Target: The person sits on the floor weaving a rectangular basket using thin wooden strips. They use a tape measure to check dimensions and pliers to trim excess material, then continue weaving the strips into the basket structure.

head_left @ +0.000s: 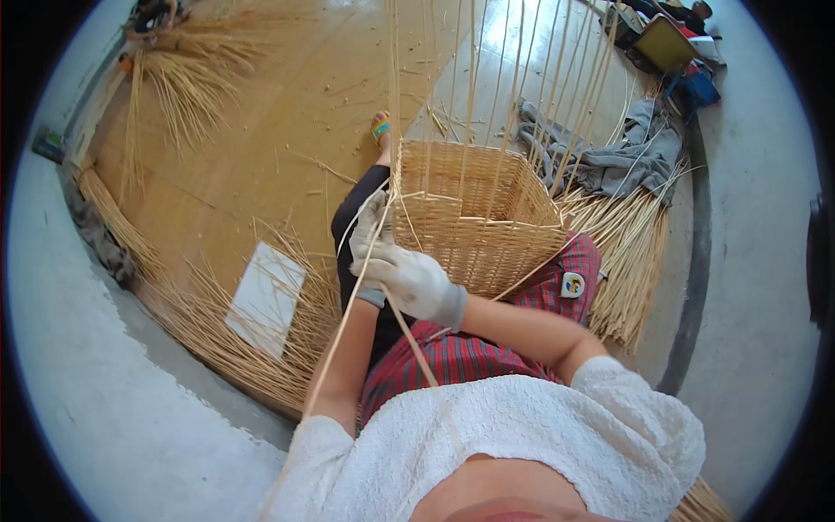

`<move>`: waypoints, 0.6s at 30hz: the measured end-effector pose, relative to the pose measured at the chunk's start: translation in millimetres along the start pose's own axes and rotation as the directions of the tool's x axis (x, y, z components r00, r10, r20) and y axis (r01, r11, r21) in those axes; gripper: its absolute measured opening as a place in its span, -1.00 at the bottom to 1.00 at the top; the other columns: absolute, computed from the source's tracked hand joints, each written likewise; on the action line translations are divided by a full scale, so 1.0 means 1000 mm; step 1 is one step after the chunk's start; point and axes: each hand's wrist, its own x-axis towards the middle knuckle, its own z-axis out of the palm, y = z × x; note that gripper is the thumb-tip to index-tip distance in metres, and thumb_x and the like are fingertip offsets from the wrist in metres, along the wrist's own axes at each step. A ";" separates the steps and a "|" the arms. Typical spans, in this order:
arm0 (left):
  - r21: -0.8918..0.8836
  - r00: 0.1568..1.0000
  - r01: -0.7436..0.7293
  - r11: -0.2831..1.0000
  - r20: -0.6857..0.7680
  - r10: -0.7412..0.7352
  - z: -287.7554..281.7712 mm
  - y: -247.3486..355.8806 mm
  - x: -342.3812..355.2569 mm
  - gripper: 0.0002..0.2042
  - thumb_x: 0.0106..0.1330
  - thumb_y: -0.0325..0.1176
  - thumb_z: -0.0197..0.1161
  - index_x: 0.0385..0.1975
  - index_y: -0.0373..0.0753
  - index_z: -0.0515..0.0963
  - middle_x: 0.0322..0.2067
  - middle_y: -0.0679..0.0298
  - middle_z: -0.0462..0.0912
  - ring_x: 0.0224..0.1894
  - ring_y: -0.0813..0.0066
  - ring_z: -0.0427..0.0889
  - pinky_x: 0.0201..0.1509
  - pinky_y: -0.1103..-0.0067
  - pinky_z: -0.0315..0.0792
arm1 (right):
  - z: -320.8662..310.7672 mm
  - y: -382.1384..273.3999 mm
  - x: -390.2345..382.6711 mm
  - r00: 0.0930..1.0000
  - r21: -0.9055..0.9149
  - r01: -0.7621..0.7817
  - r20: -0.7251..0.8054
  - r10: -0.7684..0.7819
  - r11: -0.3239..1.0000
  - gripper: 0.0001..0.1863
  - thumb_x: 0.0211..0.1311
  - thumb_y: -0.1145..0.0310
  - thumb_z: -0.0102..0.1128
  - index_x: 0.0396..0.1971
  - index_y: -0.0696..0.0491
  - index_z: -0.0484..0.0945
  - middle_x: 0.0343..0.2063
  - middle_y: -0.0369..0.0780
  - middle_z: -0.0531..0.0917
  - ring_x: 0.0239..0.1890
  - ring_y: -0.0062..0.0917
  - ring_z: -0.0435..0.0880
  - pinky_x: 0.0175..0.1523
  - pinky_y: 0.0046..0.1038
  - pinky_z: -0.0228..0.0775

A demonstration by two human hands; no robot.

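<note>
A square wicker basket (487,252), half woven, rests on my lap with its opening tilted up and away. Long upright cane stakes (474,78) rise from its far and side walls. Both my hands wear white knit gloves at the basket's left corner. My left hand (371,228) is closed against that corner, its fingertips partly hidden. Just below and overlapping it, my right hand (404,274) is closed around a long pale cane strand (335,352), which trails down past my left arm. Another strand end (409,335) hangs below the right hand.
Loose cane lies in a bundle (622,270) to the right, beside a grey cloth (626,157). More cane spreads at left around a white board (267,296). Another person (156,17) sits far left near fanned cane. A chair (665,43) stands at far right.
</note>
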 end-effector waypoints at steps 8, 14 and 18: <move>-0.177 0.817 0.574 0.799 0.182 -0.547 -0.035 -0.036 0.091 -0.82 0.45 -0.43 0.26 -0.02 -0.30 0.61 -0.25 0.25 0.74 -0.33 0.50 0.72 -0.19 0.51 0.69 | -0.043 0.117 0.164 0.947 -0.250 -0.219 0.180 0.268 0.943 -0.75 0.22 0.30 0.15 -0.11 -0.05 0.58 -0.17 -0.19 0.76 -0.14 -0.20 0.74 -0.06 -0.25 0.56; 0.063 0.804 0.531 0.845 0.279 -0.525 -0.032 -0.042 0.096 -0.86 0.39 -0.38 0.38 -0.15 -0.26 0.66 -0.24 0.30 0.73 -0.33 0.56 0.69 -0.21 0.62 0.62 | -0.054 0.137 0.155 0.923 -0.304 -0.223 0.241 0.302 0.926 -0.79 0.25 0.27 0.14 -0.14 -0.05 0.57 -0.27 -0.19 0.76 -0.20 -0.18 0.75 -0.12 -0.17 0.53; 0.389 0.920 0.116 0.914 0.306 -0.247 -0.023 -0.001 0.073 -0.74 0.26 -0.32 0.45 -0.10 -0.25 0.68 -0.25 0.28 0.73 -0.21 0.51 0.65 -0.04 0.53 0.52 | -0.061 0.135 0.123 0.963 -0.289 -0.196 0.121 0.239 0.937 -0.84 0.27 0.33 0.11 -0.19 -0.01 0.57 -0.30 -0.16 0.75 -0.22 -0.20 0.75 -0.20 -0.21 0.55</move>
